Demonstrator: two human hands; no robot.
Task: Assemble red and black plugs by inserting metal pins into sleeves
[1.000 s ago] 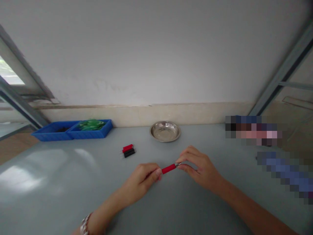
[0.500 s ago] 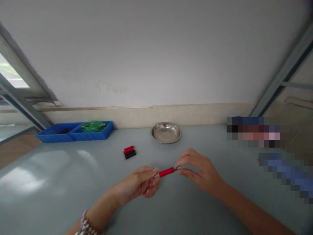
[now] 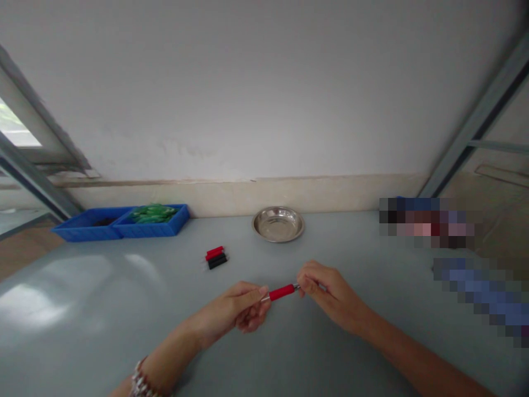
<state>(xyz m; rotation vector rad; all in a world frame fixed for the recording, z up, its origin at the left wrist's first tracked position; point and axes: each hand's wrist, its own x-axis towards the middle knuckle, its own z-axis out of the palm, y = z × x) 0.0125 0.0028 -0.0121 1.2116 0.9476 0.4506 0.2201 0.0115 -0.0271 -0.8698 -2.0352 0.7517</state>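
A pen with a red grip is held level above the table between my two hands. My left hand pinches its pale left end between thumb and fingers. On the silver tip at the other end, my right hand has closed its thumb and fingertips, hiding the end of it. Beyond my left hand, several short red pieces and black pieces with pale ends lie side by side on the table.
Against the wall stands a round steel dish. To the left, a blue tray holds something dark, and an adjoining blue tray holds green pieces. At right, a blurred-out person's blue sleeve reaches over the table.
My right hand's fingers were apart around the pen's tip and have now closed on it. The left hand keeps its pinch. The whole view has shifted slightly.
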